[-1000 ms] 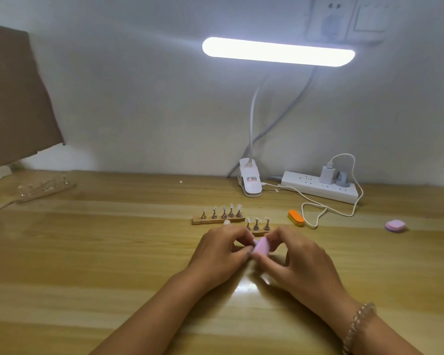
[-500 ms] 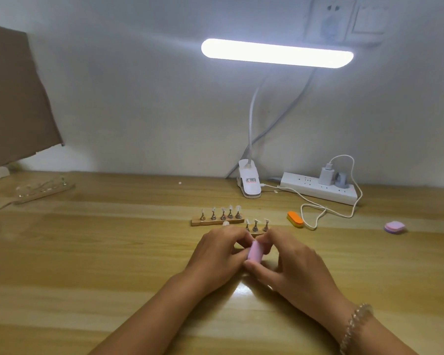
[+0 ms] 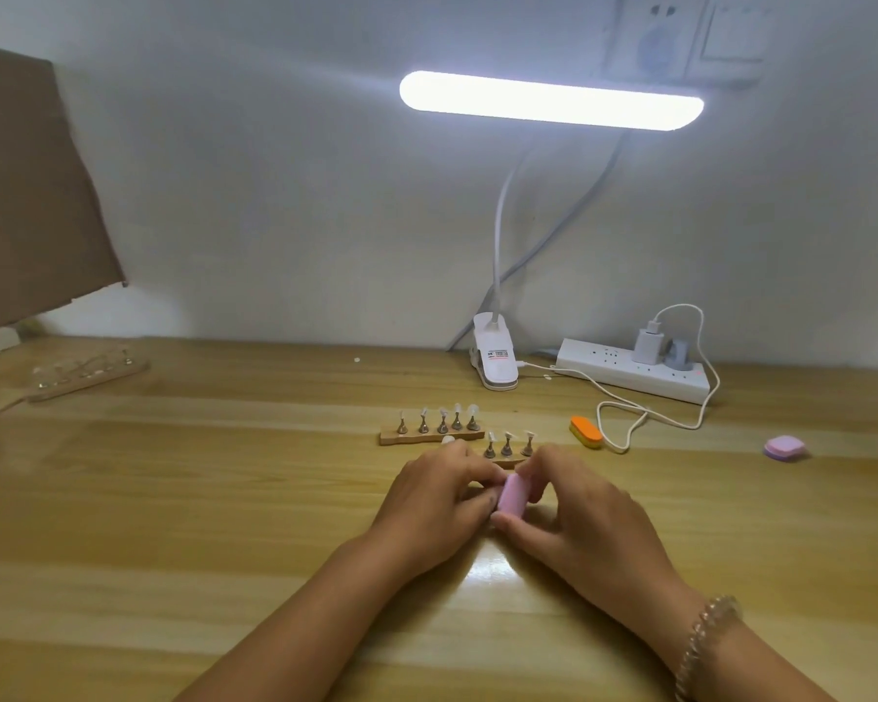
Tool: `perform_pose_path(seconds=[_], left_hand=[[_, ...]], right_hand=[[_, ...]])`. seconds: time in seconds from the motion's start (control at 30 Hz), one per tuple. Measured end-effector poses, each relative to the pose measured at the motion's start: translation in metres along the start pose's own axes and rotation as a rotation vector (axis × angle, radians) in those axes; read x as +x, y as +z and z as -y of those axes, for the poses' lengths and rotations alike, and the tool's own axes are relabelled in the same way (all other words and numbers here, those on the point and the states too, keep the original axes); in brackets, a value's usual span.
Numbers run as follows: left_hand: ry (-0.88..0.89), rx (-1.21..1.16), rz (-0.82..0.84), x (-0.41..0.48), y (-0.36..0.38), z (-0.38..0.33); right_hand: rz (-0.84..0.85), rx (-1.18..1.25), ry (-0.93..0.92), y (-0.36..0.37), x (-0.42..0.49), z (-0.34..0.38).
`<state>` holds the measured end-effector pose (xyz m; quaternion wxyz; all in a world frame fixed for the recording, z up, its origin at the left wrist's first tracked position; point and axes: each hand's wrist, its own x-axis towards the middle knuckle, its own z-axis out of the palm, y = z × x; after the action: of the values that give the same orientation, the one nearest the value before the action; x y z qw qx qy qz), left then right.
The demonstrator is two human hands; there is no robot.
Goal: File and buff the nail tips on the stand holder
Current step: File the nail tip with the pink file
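My right hand pinches a small pink buffer block between thumb and fingers. Beside it my left hand has its fingers curled, fingertips against the block; what it pinches is hidden, likely a nail tip. Just behind the hands a wooden stand holder carries three metal pegs with clear nail tips; its front is covered by my hands. A second wooden stand holder with several pegged nail tips sits farther back left. One loose nail tip lies by it.
An orange buffer block and a pink-purple block lie to the right. A white power strip with charger cable, a clip lamp base and its lit bar stand behind. Another holder lies far left under cardboard.
The pink block has turned in my right hand, from slanted to nearly upright, and shifted slightly down against my left fingertips. Both hands stay together in the same spot.
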<state>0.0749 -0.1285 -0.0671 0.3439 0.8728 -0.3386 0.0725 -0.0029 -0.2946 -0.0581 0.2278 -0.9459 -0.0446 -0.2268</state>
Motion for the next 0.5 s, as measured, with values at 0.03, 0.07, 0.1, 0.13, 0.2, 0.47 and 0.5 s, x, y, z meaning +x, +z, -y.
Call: perform_pose_path(seconds=[0.03, 0.07, 0.1, 0.13, 0.2, 0.47, 0.5], left_hand=[[-0.002, 0.006, 0.001, 0.0000, -0.0001, 0.0002], [-0.004, 0.005, -0.001, -0.0001, -0.0001, 0.0004], [-0.005, -0.002, -0.004, -0.0003, -0.0002, 0.0005], [-0.004, -0.010, -0.001, -0.0007, -0.0002, 0.0005], [0.004, -0.006, 0.013, -0.0010, -0.0004, 0.0000], [-0.011, -0.053, -0.003, 0.0014, -0.0001, 0.0013], [-0.015, -0.056, -0.007, 0.0018, 0.0001, 0.0014]], right_hand=[[-0.018, 0.012, 0.010, -0.0003, 0.0011, -0.0007], [-0.061, 0.030, 0.031, -0.0009, 0.0024, -0.0024], [-0.094, 0.038, 0.050, -0.0016, 0.0033, -0.0038], [-0.094, 0.035, 0.049, -0.0022, 0.0037, -0.0040], [-0.035, 0.025, 0.003, -0.0023, 0.0023, -0.0019], [-0.009, -0.012, -0.029, -0.0025, 0.0006, 0.0010], [-0.024, -0.006, -0.012, -0.0028, 0.0011, 0.0005]])
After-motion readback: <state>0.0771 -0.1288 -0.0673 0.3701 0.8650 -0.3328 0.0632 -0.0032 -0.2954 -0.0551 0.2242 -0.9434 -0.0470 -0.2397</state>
